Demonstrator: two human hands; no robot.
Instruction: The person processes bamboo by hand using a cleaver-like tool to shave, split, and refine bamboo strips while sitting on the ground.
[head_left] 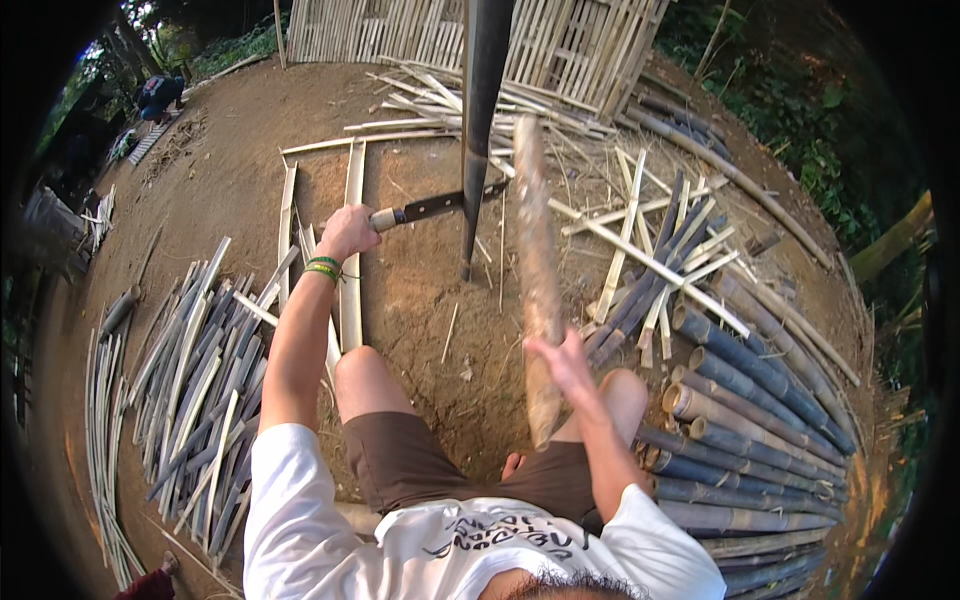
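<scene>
My left hand is closed round the wooden handle of a long, dark-bladed knife, held sideways. The blade meets an upright dark bamboo pole, and its tip shows on the pole's other side; whether it cuts through or passes behind, I cannot tell. In my right hand is a thick, rough wooden club, gripped near its lower end. The club stands nearly upright just right of the pole, apart from the knife in this view, and is smeared by motion.
Split bamboo strips lie heaped at left. Dark bamboo poles are stacked at right, below crossed strips. More strips lie before a bamboo slat wall. A person crouches far left; a dark red sleeve shows lower left.
</scene>
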